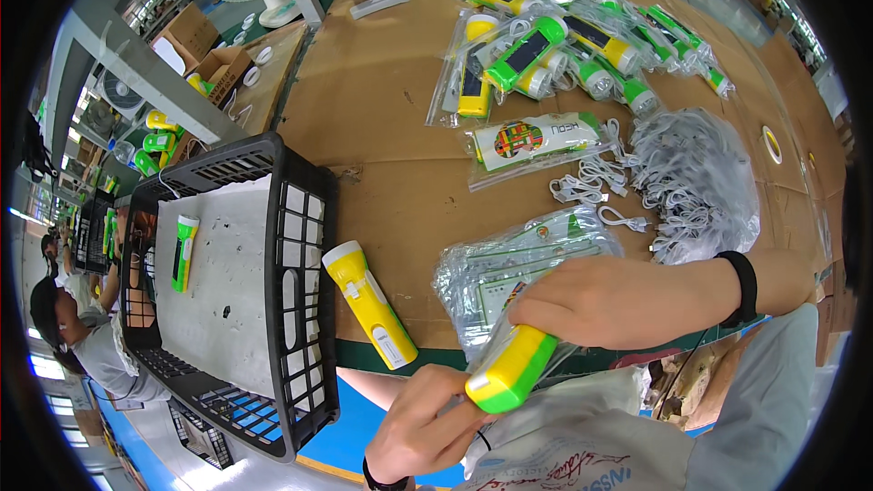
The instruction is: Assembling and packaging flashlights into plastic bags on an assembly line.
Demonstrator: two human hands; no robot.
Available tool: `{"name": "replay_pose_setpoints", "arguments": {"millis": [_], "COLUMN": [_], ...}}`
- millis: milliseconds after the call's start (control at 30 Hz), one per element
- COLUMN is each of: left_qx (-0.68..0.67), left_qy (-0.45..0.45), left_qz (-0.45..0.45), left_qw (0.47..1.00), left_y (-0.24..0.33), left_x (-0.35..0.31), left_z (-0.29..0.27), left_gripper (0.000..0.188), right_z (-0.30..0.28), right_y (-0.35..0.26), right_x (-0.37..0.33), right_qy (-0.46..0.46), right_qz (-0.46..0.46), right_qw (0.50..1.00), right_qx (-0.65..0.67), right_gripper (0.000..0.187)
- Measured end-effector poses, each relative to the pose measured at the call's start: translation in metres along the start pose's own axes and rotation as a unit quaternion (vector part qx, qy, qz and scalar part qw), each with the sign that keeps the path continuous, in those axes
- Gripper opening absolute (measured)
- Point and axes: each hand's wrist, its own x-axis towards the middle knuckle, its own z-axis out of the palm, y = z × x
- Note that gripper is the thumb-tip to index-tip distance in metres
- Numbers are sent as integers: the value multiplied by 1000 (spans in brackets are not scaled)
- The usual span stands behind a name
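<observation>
A yellow and green flashlight [514,368] is held at the table's near edge, between my two hands. My left hand [426,427] is closed, its fingertips against the flashlight's lower end. Bent over the upper part, my right hand [591,300] grips it and hides that end. Clear plastic shows beside the flashlight under the right hand; how far it wraps around cannot be made out. Just beyond lies a stack of clear plastic bags [464,286] with printed cards in them. Left of the stack, a yellow flashlight with a white head [373,305] lies alone on the cardboard.
A black crate [300,209] with one green flashlight [185,255] on its pale liner stands at left. Bagged flashlights [527,50] are heaped at the back. White cables [691,182] pile up at right, near one bagged flashlight [536,145]. Another person [91,345] sits at far left.
</observation>
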Motion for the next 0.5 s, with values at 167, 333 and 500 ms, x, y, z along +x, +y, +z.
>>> {"name": "replay_pose_setpoints", "arguments": {"millis": [167, 333, 500], "left_qx": [-55, -75, -41], "left_qy": [-17, -28, -80], "left_qz": [-17, 1, 24], "left_qw": [998, 997, 996], "left_y": [-14, -17, -4], "left_x": [7, 13, 32], "left_z": [14, 24, 28], "left_gripper": [22, 21, 28], "right_z": [13, 27, 37], "right_y": [-20, -38, -4], "right_x": [-21, -22, -20], "right_qy": [-52, -117, -146], "right_qz": [97, 170, 90], "right_qw": [974, 942, 970], "right_qx": [-199, -264, -174], "right_gripper": [27, 30, 25]}}
